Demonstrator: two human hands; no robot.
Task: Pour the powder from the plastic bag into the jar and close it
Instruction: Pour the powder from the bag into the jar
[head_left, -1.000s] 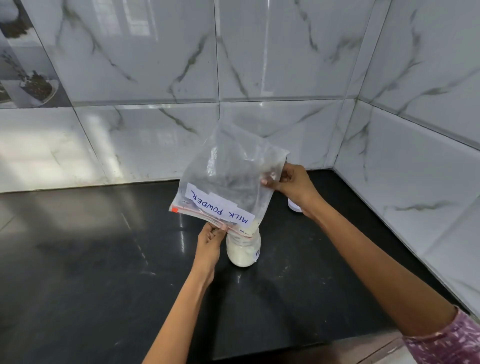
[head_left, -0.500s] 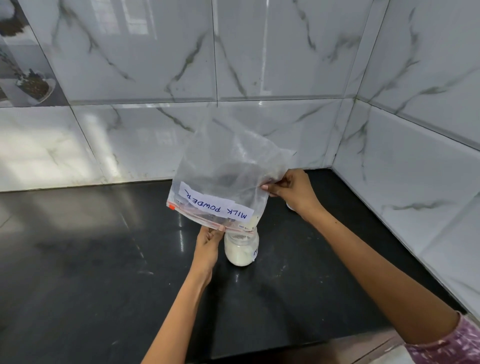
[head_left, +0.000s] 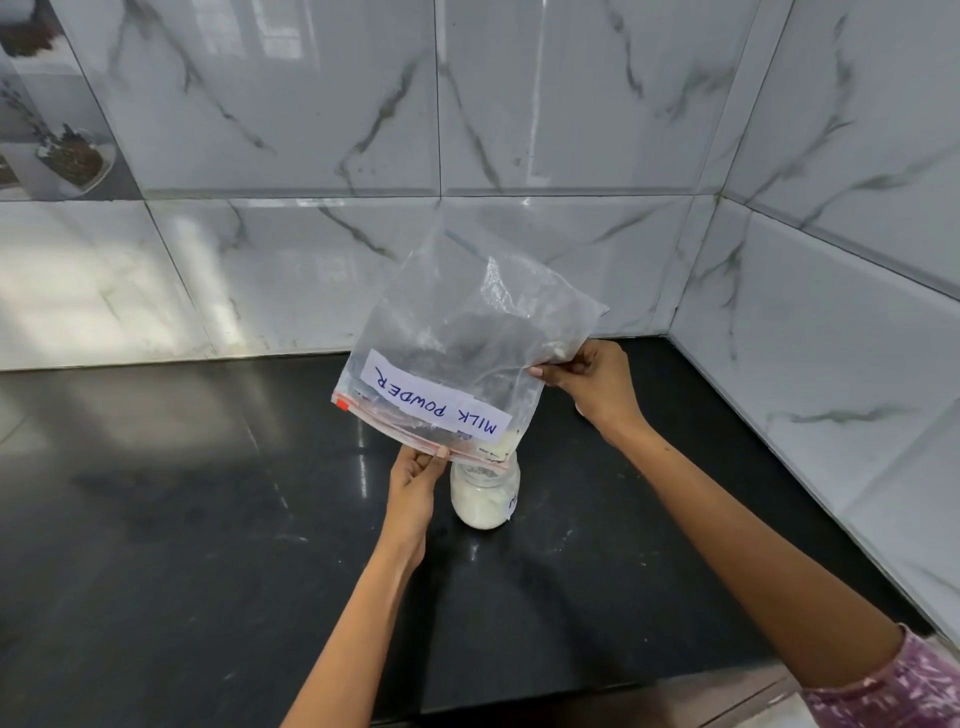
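A clear zip bag (head_left: 467, 332) labelled "MILK POWDER" hangs upside down over the small glass jar (head_left: 483, 501), its zip edge down and one corner at the jar's mouth. A little white powder shows in that lowest corner. My left hand (head_left: 415, 478) pinches the zip edge just left of the jar. My right hand (head_left: 592, 379) grips the bag's raised right side. White powder fills most of the jar, which stands open on the black counter (head_left: 182, 519). A white lid (head_left: 578, 409) peeks out behind my right wrist, mostly hidden.
Marble-patterned tile walls (head_left: 519, 130) close the counter at the back and on the right (head_left: 857, 312), forming a corner. The counter's front edge runs near the bottom of the view.
The bag has tilted a little further and its upper part has sunk slightly. My right hand has dropped lower with the bag's side. The jar has not moved.
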